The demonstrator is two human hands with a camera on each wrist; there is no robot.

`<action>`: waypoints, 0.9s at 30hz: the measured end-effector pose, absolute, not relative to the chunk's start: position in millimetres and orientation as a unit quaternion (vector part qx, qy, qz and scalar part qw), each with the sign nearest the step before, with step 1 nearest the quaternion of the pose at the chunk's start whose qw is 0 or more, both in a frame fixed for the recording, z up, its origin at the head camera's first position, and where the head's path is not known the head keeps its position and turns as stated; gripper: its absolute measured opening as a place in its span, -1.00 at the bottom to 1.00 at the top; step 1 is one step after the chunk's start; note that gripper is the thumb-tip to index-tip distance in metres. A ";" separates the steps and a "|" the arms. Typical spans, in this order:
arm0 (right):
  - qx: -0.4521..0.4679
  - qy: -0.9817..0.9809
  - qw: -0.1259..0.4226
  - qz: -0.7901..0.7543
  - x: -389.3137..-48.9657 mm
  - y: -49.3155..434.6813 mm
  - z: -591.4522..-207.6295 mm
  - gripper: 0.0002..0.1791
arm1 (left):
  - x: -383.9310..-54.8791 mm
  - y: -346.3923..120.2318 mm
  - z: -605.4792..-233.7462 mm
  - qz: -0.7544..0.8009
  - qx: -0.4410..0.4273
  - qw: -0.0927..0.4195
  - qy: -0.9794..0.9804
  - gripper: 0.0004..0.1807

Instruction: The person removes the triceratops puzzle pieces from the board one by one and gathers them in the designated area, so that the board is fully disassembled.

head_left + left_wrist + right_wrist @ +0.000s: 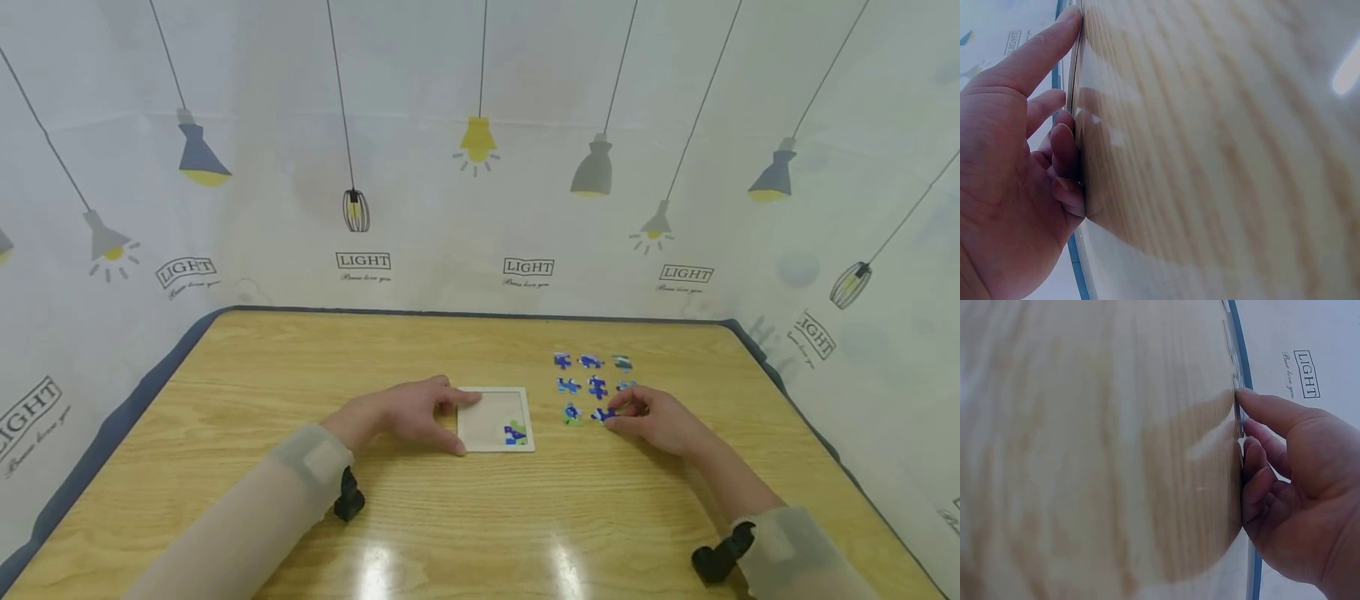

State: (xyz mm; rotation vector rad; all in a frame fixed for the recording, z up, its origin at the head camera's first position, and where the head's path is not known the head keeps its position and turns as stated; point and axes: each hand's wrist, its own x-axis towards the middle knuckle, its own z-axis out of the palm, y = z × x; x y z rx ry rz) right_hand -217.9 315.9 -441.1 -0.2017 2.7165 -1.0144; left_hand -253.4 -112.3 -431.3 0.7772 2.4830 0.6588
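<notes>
A white square puzzle tray (491,389) lies flat on the table. Blue and green jigsaw pieces (515,433) sit in its lower right corner; I cannot tell how many. My left hand (416,414) holds the tray by its left side, thumb at the near corner and index finger on the far edge. To the right of the tray, my right hand (660,418) has thumb and index finger on a blue puzzle piece (601,415) at table level. In the right wrist view, the right thumb (1266,406) reaches the tabletop, with the other fingers curled beneath.
Several loose puzzle pieces (590,361) lie in rough rows right of the tray. My right fingers partly cover one piece (626,386). The wooden table (315,350) ends at a dark blue border, with a lamp-printed curtain (420,217) standing around it.
</notes>
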 end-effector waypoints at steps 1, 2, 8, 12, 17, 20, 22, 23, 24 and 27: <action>-0.068 0.928 0.119 -0.347 -218.5 316.2 -441.5 -0.52 | -253.3 -112.4 -431.1 0.237 0.282 0.227 0.901 -0.06; -0.067 0.927 0.121 -0.350 -218.8 316.6 -441.7 -0.51 | -253.3 -112.5 -430.9 0.237 0.281 0.227 0.902 -0.06; -0.058 0.916 0.122 -0.377 -219.0 320.9 -438.4 -0.43 | -254.8 -110.8 -429.8 0.236 0.288 0.226 0.900 -0.05; -0.061 0.908 0.114 -0.399 -213.0 306.1 -430.3 -0.48 | -255.3 -109.3 -427.7 0.235 0.292 0.227 0.899 -0.06; -0.096 0.882 0.145 -0.438 -206.3 266.7 -421.8 -0.61 | -254.8 -109.6 -425.1 0.234 0.290 0.227 0.900 -0.05; -0.119 0.876 0.167 -0.437 -204.2 241.5 -420.4 -0.66 | -254.7 -110.3 -425.0 0.236 0.289 0.228 0.899 -0.05; -0.131 0.874 0.179 -0.433 -203.5 226.7 -420.4 -0.69 | -254.7 -110.9 -425.4 0.237 0.288 0.228 0.899 -0.05; -0.136 0.874 0.183 -0.429 -203.5 220.2 -420.5 -0.70 | -254.4 -111.1 -425.7 0.239 0.288 0.229 0.899 -0.04; -0.143 0.873 0.186 -0.427 -203.6 214.4 -420.8 -0.70 | -254.2 -111.5 -426.1 0.238 0.288 0.229 0.899 -0.04; -0.157 0.869 0.195 -0.426 -205.2 200.3 -422.6 -0.70 | -253.6 -112.9 -428.1 0.242 0.282 0.231 0.899 -0.05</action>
